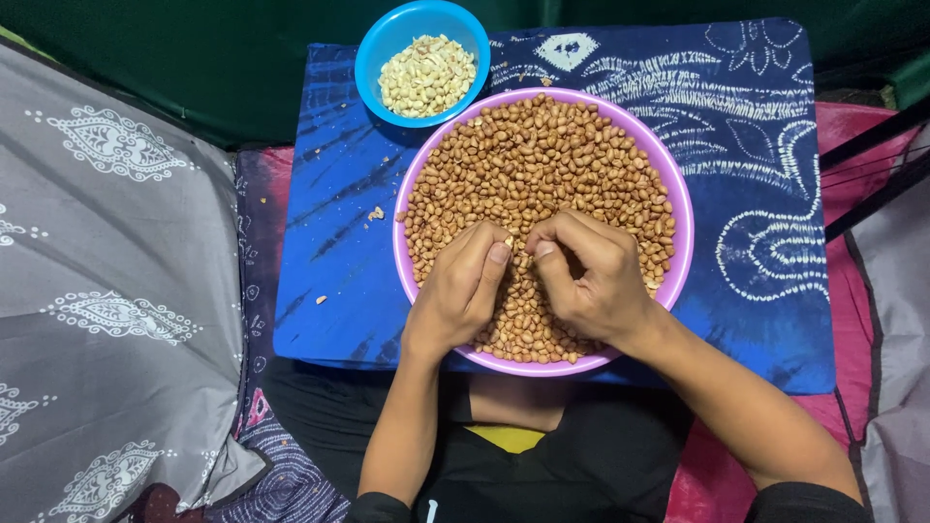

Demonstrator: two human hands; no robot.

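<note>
A blue patterned cloth (756,145) is covering the tabletop; a purple bowl (678,194) is brimming with brown-skinned peanuts (542,155), so most are seemingly left; a small blue bowl (373,58) is holding few pale skinned ones (426,76); left hand (463,291) and right hand (591,276) are pinching one peanut (524,260), fingers narrow.

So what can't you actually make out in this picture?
- Head view: the peanut pinched between the thumbs is nearly hidden by the left hand and right hand.
- The pink bowl's near side and the brown peanuts there lie under both hands.
- The blue bowl's depth: pale peanuts cover its bottom.
- The blue cloth's support is hidden.
</note>
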